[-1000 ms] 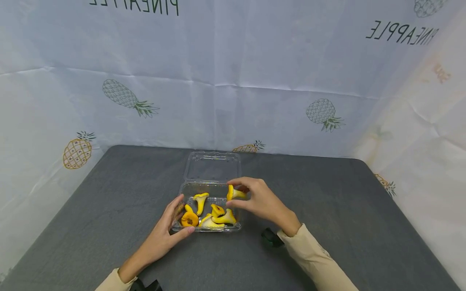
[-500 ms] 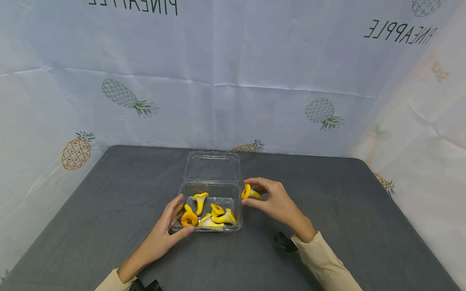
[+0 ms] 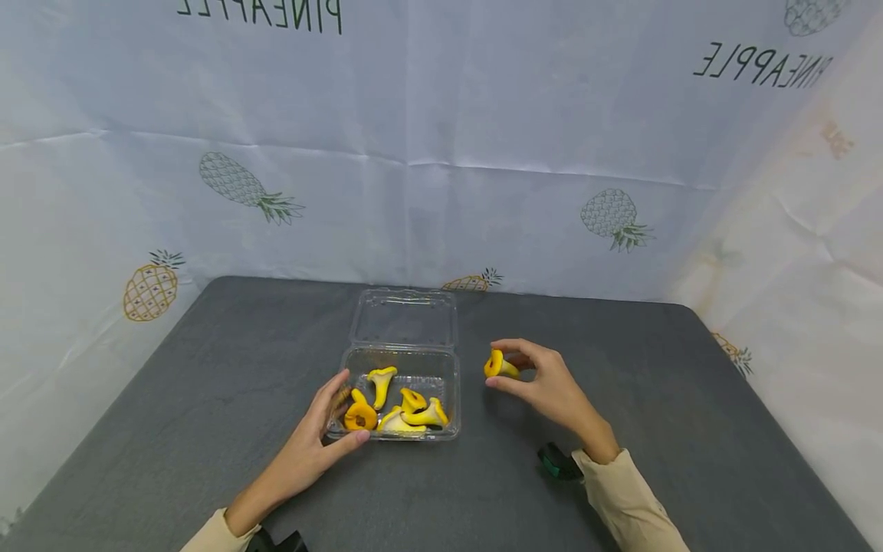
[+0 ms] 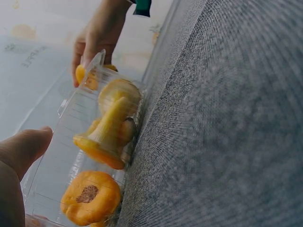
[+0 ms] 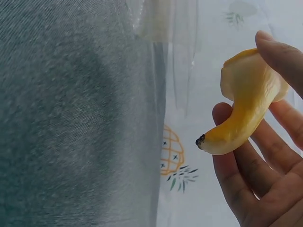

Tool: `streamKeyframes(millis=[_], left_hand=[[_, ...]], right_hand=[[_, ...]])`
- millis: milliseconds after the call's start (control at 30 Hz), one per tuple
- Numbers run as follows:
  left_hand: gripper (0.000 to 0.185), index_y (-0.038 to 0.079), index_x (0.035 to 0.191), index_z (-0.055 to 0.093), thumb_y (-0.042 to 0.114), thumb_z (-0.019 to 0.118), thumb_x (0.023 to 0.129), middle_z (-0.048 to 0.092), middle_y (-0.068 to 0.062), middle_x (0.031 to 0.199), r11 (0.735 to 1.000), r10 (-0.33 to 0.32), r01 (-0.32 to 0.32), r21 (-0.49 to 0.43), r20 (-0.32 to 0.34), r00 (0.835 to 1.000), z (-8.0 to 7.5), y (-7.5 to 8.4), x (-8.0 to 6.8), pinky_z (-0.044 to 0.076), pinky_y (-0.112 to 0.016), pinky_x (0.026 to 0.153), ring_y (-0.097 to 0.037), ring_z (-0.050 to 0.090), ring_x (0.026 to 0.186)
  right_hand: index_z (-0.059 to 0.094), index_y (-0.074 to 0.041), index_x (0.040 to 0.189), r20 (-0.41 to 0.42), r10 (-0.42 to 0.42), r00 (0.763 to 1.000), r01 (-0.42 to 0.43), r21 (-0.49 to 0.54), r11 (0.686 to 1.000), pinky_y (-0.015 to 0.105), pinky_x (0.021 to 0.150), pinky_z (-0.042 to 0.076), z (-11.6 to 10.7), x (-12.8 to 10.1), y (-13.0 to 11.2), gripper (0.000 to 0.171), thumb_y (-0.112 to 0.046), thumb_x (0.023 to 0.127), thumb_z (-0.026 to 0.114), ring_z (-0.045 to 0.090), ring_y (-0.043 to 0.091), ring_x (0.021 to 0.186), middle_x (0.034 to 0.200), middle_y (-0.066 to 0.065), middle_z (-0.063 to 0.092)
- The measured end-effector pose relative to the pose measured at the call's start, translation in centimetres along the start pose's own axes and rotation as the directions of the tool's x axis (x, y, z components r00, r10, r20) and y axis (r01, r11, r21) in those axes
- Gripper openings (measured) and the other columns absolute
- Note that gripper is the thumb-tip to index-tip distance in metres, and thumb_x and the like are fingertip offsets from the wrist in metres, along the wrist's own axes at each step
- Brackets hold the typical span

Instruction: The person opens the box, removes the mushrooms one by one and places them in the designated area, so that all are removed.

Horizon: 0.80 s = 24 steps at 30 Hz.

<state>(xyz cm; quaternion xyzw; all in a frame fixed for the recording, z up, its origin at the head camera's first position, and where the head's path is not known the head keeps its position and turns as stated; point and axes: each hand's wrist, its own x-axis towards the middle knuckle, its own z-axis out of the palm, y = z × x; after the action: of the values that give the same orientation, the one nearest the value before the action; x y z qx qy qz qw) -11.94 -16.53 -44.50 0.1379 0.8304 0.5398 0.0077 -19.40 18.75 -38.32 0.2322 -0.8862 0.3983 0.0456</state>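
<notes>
A chanterelle mushroom (image 3: pixel 500 365) with a yellow cap and pale stem is pinched between the thumb and fingers of my right hand (image 3: pixel 545 383), raised beside the container. In the right wrist view the chanterelle (image 5: pixel 248 101) shows its curved stem with a dark tip. My left hand (image 3: pixel 310 437) rests at the left front corner of the clear plastic clamshell container (image 3: pixel 451 391), its thumb at the front rim and its fingers along the left side. Several yellow mushrooms (image 3: pixel 381 383) lie inside; one round cap (image 4: pixel 90 197) appears close up in the left wrist view.
The clamshell's lid (image 3: pixel 403 318) lies folded back behind its base. A dark grey table (image 3: pixel 621 368) carries everything, with a pale pineapple-print cloth (image 3: pixel 441 153) hanging at its far edge. Dark bands (image 3: pixel 559 462) sit at the wrists.
My right hand has carried the chanterelle rightward, from over the container's right end to a spot beside it. The left hand and the container have stayed in place.
</notes>
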Motion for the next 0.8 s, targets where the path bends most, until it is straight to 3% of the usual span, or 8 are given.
streamKeyframes(millis=[200, 467, 800], left_hand=[[0.087, 0.006, 0.159, 0.010, 0.020, 0.067, 0.095, 0.011, -0.024, 0.163, 1.000, 0.008, -0.008, -0.008, -0.003, 1.000, 0.0, 0.0, 0.0, 0.032, -0.056, 0.113, -0.050, 0.027, 0.145], [0.086, 0.006, 0.159, 0.010, 0.019, 0.067, 0.096, 0.010, -0.023, 0.163, 1.000, 0.011, -0.011, -0.011, 0.004, 1.000, 0.0, 0.0, 0.0, 0.032, -0.056, 0.113, -0.051, 0.027, 0.145], [0.085, 0.007, 0.159, 0.009, 0.020, 0.066, 0.096, 0.009, -0.022, 0.164, 1.000, 0.007, -0.007, 0.001, 0.007, 1.000, 0.0, 0.0, 0.0, 0.032, -0.057, 0.113, -0.051, 0.028, 0.145]], right_hand=[[0.064, -0.014, 0.128, -0.009, 0.003, 1.000, -0.003, -0.013, 1.000, 0.039, 0.087, 0.060, -0.2, 0.0, 1.1, 0.052, -0.023, 0.081, 0.083, 0.069, 0.021, 0.101, 0.120, 0.006, 0.069], [0.062, -0.008, 0.130, -0.029, 0.037, 0.999, -0.038, -0.018, 0.999, 0.050, 0.089, 0.058, -0.6, 0.0, 2.4, 0.054, -0.019, 0.082, 0.082, 0.067, 0.030, 0.106, 0.124, 0.012, 0.067], [0.061, -0.001, 0.129, -0.002, 0.030, 1.000, -0.030, -0.082, 0.996, 0.050, 0.090, 0.058, -1.0, 0.5, 3.9, 0.053, -0.012, 0.082, 0.082, 0.066, 0.033, 0.109, 0.124, 0.017, 0.066]])
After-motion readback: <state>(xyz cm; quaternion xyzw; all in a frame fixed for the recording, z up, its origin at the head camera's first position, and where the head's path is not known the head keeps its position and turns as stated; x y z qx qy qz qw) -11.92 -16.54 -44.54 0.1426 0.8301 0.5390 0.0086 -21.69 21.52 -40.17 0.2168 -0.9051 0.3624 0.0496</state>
